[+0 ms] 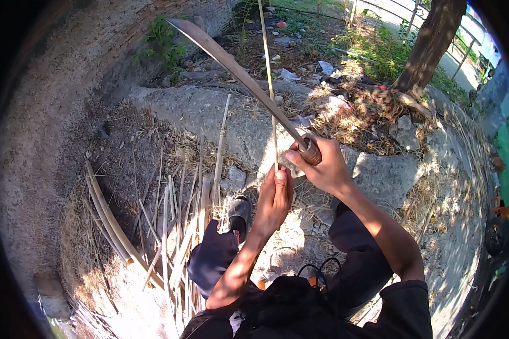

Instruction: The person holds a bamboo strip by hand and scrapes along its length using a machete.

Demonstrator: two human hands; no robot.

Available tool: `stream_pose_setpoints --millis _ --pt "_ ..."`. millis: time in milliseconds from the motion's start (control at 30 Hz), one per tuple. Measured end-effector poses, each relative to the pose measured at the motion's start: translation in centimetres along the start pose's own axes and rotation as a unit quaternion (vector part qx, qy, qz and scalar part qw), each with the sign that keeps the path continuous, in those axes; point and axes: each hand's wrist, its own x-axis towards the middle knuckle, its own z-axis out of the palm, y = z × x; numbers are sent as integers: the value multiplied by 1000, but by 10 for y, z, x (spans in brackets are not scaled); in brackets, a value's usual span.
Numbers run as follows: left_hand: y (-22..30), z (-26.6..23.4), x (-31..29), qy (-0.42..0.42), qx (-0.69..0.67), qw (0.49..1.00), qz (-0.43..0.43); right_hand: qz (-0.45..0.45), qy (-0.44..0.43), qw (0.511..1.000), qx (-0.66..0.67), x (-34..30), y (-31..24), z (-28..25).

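My right hand (pixel 324 167) is wrapped round the handle of a machete (pixel 232 64). Its long, dark blade slants up and away to the left, the curved tip near the wall. In my left hand (pixel 276 192), thumb and fingers pinch the lower end of a thin, pale bamboo strip (pixel 270 73). The strip stands nearly upright in the view and passes behind the blade, just left of my right hand. Whether blade and strip touch, I cannot tell. The two hands are close together in front of my knees.
Several split bamboo pieces (pixel 165 237) lie on the ground at my left, beside a thicker curved piece (pixel 108 217). A low stone ledge (pixel 198 116) runs across in front of me. Beyond it are litter, dry straw (pixel 345 129) and a tree trunk (pixel 435 45). A rough wall (pixel 56 113) rises at left.
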Motion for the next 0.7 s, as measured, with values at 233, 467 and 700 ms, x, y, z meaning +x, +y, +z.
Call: stream_pose_setpoints --millis 233,467,700 --pt "7 -10 1 -113 -144 980 -80 -50 -6 990 -133 -1 -8 -7" --pt "7 -6 -2 -78 -95 990 -74 -119 2 972 -203 -2 5 -10" --pt "7 -12 -2 -85 -31 994 -64 -161 23 949 -269 -5 13 -11"
